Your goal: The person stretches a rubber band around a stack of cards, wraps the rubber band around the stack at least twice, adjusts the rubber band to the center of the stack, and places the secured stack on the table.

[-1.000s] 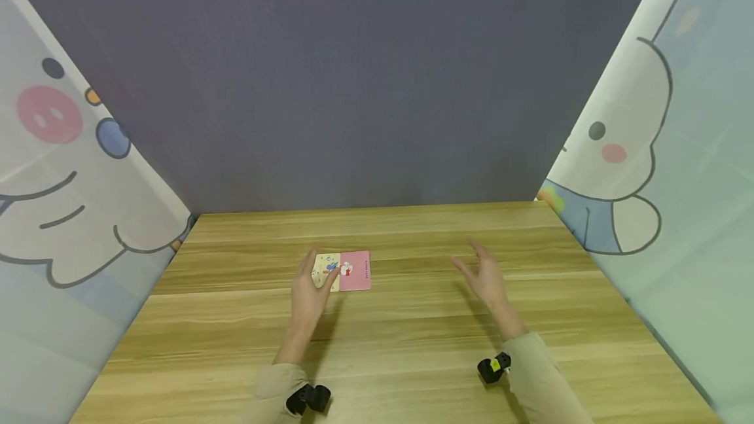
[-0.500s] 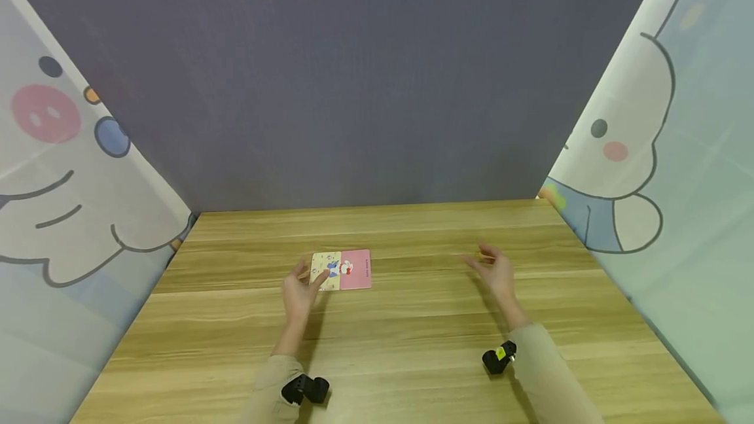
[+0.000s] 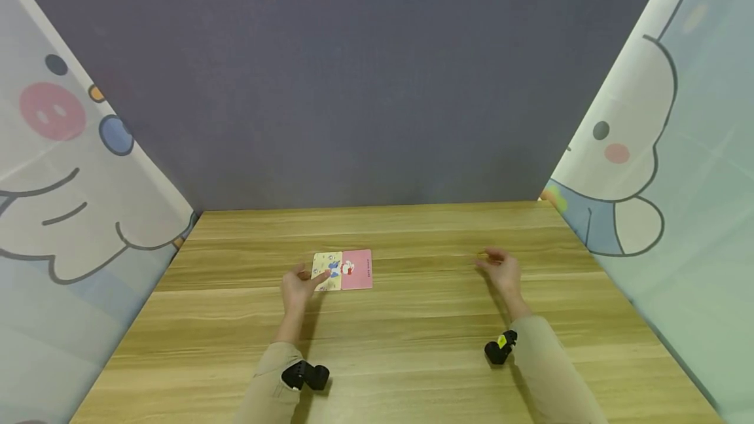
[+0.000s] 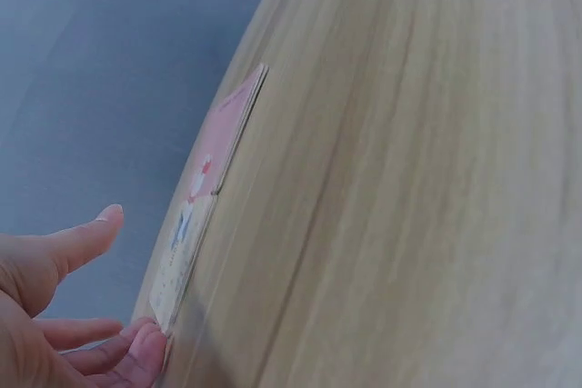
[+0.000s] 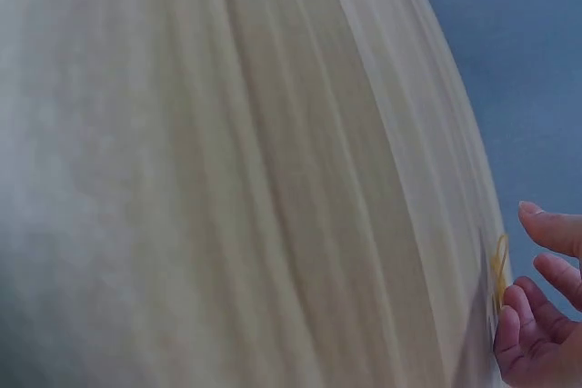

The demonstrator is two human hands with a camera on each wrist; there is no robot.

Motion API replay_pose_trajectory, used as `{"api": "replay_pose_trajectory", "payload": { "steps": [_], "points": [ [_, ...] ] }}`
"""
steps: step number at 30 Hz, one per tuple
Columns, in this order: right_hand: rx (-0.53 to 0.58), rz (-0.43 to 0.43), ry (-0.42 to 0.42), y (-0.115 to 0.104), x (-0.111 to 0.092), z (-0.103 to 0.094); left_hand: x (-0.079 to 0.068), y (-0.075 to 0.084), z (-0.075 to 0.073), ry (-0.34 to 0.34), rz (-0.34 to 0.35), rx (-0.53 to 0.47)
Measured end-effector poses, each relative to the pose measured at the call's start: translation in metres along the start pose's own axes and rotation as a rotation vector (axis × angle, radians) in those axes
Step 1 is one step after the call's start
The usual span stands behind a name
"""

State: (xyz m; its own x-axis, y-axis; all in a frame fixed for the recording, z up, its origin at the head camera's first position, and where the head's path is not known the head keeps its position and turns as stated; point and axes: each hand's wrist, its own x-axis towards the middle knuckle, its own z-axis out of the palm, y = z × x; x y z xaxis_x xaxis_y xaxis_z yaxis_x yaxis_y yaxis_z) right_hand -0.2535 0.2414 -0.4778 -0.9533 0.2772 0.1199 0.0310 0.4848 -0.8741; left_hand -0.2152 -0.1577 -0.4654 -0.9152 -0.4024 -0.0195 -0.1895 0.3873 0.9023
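A small booklet (image 3: 357, 269) with a pink half and a yellow half, both with cartoon animals, lies flat on the wooden table (image 3: 406, 345). At its yellow end is my left hand (image 3: 296, 291). In the left wrist view those fingertips (image 4: 150, 349) touch the booklet's near corner, while the thumb stands apart above it. Farther right, my right hand (image 3: 503, 273) is low over the table. By its fingertips lies a thin yellow loop (image 5: 499, 265), like a rubber band. The right thumb is raised clear of the other fingers, which bend slightly beside the loop.
A dark grey upright panel (image 3: 371, 84) rises along the table's back edge. Cartoon-printed cloths hang at the left (image 3: 59, 214) and right (image 3: 695, 228). Black cameras (image 3: 306, 375) are strapped at both sleeves.
My left hand has drawn back left from over the booklet to its edge. The right hand has shifted slightly right and lowered toward the yellow loop. The booklet stays in place.
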Motion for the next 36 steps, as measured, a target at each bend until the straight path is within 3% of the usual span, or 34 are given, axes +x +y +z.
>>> {"api": "replay_pose_trajectory", "payload": {
  "steps": [4,10,16,25,33,36],
  "points": [
    [-0.007,0.018,0.004,0.003,0.002,-0.002,0.001,-0.002,0.001,0.005,-0.008,0.003],
    [-0.015,0.075,-0.007,0.006,0.006,-0.001,0.004,-0.01,0.008,0.082,0.044,0.068],
    [-0.041,0.109,-0.031,0.008,0.01,0.0,0.002,-0.012,0.014,0.104,0.018,0.126],
    [-0.114,0.082,0.009,0.007,0.01,0.0,-0.001,-0.007,0.023,0.18,-0.01,0.206],
    [-0.109,0.058,0.029,0.008,0.01,0.0,-0.004,-0.005,0.028,0.23,0.021,0.217],
    [-0.099,0.052,0.032,0.01,0.01,0.0,-0.003,-0.004,0.029,0.216,-0.022,0.217]
  ]
}}
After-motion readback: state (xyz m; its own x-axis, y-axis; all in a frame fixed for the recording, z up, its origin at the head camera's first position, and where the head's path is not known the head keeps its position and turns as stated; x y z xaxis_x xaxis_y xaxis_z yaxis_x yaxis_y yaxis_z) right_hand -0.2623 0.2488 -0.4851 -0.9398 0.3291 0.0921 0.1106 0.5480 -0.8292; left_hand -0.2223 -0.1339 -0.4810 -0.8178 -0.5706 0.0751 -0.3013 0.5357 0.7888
